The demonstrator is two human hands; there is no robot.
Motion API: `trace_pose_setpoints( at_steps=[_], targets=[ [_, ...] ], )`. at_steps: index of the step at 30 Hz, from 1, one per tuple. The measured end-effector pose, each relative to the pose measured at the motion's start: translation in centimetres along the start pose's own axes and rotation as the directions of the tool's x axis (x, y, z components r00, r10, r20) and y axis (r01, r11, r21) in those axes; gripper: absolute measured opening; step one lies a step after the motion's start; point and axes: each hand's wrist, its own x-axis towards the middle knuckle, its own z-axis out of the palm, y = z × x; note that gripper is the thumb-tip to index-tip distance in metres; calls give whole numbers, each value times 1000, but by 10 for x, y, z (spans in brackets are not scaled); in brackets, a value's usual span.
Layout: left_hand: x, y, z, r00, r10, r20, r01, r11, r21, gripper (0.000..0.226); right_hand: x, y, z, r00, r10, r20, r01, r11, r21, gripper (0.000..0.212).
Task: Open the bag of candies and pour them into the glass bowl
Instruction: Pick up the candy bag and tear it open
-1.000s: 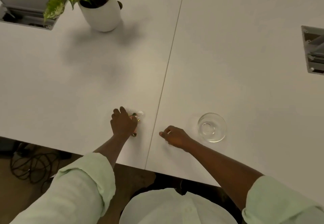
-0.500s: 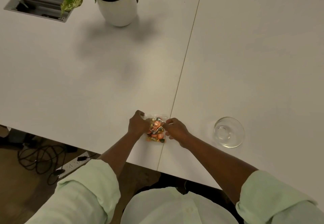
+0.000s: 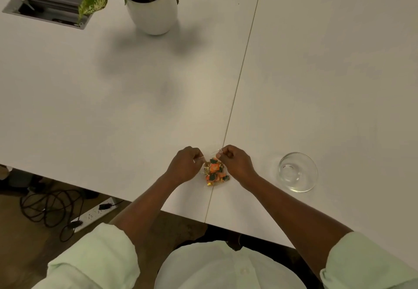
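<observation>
A small clear bag of candies, with orange, green and gold wrappers inside, lies on the white table near its front edge, over the seam between the two tabletops. My left hand pinches the bag's top left edge. My right hand pinches the top right edge. Both hands are closed on the clear plastic at the bag's mouth. The empty glass bowl stands to the right of my right hand, apart from it.
A white pot with a spotted green plant stands at the back, left of the seam. A grey cable hatch is sunk into the table at the far left. Cables and a power strip lie on the floor below the front edge.
One second ago only my left hand was on the bag. My right hand came over and took the bag's other top edge; both now grip it, slightly further apart than half a second ago.
</observation>
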Motion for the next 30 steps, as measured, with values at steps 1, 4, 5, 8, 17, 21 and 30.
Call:
trace_pose_setpoints(
  at_steps=[1,4,5,8,17,21,30],
  targets=[
    [0,2,-1,999,38,-5,-38,999,17,13,-1,-3,-3,998,-58,29,60,997,-56,12],
    [-2,12,-6,998,60,9,-60,998,7,13,0,-6,-11,965,-248,90,262,938,-228,9],
    [-2,16,-8,999,43,21,-43,999,-8,12,0,-8,-13,956,-280,84,292,923,-252,8],
    [-4,24,-10,998,-53,44,58,990,-126,8,-3,-13,-20,943,-331,15,324,911,-256,12],
    [-18,43,6,951,-260,169,310,769,-559,10,-25,-14,-19,999,33,42,-34,999,24,21],
    [-22,47,15,949,-285,137,311,765,-564,12,-32,-14,-17,975,159,158,-195,949,249,31],
    [-24,58,33,941,-336,45,303,773,-558,9,-34,-11,-29,969,196,151,-234,926,297,25]
  ],
)
